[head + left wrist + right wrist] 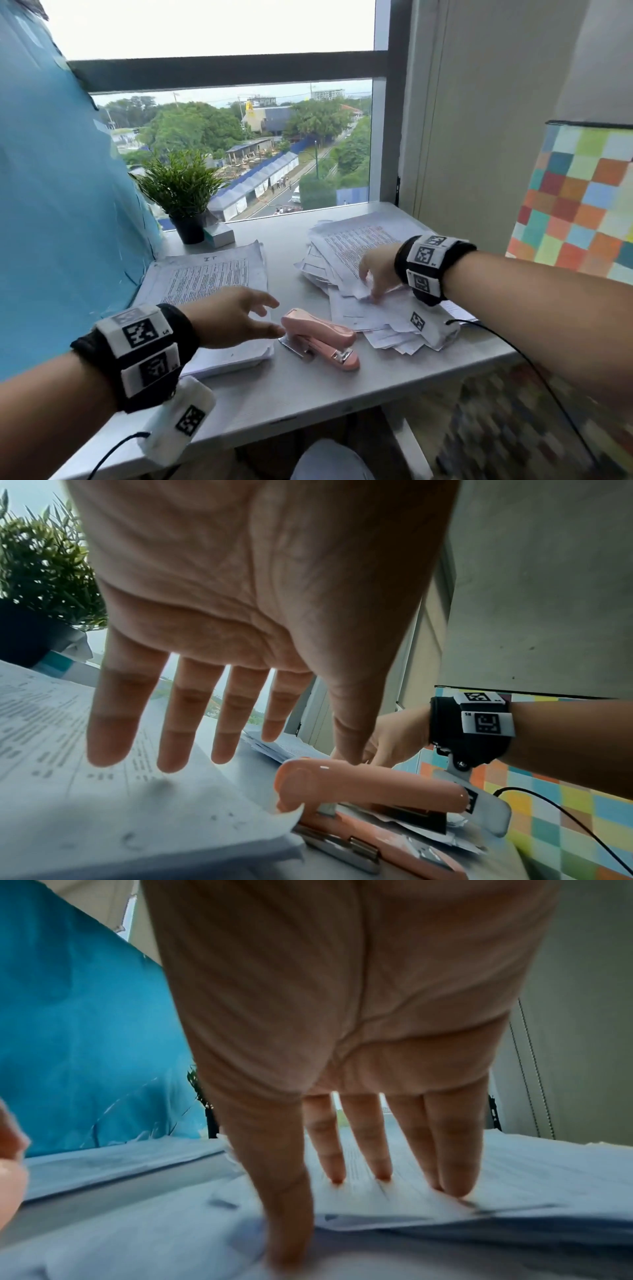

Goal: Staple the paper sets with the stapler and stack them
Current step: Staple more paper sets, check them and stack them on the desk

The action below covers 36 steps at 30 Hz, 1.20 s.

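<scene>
A pink stapler (318, 337) lies on the white table (301, 390) between two lots of paper. My left hand (274, 317) hovers open over the near right corner of the neat paper stack (205, 274), its thumb close to the stapler's rear end. In the left wrist view the spread fingers (178, 723) hold nothing, and the stapler (369, 783) sits just beyond the thumb. My right hand (370, 287) rests on the messy paper pile (359, 243). Its straight fingertips (383, 1175) press on a top sheet (514, 1177), with the thumb on a lower sheet.
A potted plant (181, 192) and a small box (219, 234) stand at the back left by the window. A blue sheet (68, 205) hangs on the left, a chequered panel (575, 205) on the right. A black cable (513, 346) trails off the table's right edge.
</scene>
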Motion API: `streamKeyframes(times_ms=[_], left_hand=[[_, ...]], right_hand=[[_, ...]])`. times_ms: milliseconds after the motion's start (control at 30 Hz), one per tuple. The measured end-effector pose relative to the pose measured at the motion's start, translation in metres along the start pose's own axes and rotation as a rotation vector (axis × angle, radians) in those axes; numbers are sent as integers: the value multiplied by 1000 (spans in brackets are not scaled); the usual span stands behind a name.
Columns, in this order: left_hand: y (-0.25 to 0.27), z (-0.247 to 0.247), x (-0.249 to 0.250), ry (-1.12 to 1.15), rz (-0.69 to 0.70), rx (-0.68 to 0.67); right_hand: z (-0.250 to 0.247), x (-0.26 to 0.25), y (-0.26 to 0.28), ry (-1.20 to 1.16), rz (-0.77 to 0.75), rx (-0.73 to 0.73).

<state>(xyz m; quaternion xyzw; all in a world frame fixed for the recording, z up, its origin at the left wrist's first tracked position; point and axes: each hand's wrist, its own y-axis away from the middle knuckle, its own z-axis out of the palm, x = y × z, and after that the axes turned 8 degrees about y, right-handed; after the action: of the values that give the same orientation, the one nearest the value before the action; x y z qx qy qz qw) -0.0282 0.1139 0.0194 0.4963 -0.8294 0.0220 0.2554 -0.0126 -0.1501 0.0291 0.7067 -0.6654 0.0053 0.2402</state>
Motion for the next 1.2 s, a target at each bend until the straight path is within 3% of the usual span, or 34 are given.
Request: streamKeyframes(times_ms=[100, 267, 367, 467, 700, 800, 867, 933, 1033, 1100, 1200], left_hand=[[-2, 3, 1, 48, 4, 9], [-6, 2, 1, 244, 27, 101], [-12, 2, 7, 506, -2, 145], [-17, 2, 20, 819, -67, 119], [-33, 5, 46, 1193, -165, 78], [-34, 2, 47, 1288, -99, 63], [-35, 1, 44, 1309, -52, 122], [-33, -1, 38, 1277, -51, 215], [-28, -4, 25, 1192, -91, 340], [-25, -7, 15, 1110, -72, 426], [-21, -15, -1, 974, -27, 622]], right_hand=[[4, 4, -3, -75, 26, 103], [-9, 26, -10, -432, 108, 328], [-24, 27, -7, -717, 152, 516], [-43, 18, 2, -1051, 119, 611], [-67, -13, 13, -1469, 41, 639], [-68, -25, 15, -1765, -156, 326], [-64, -33, 18, -1643, -292, 103], [-60, -41, 22, -1461, -353, -12], [-54, -51, 28, -1189, -339, 3], [-46, -56, 31, -810, -302, 80], [-30, -69, 36, -283, -238, 66]])
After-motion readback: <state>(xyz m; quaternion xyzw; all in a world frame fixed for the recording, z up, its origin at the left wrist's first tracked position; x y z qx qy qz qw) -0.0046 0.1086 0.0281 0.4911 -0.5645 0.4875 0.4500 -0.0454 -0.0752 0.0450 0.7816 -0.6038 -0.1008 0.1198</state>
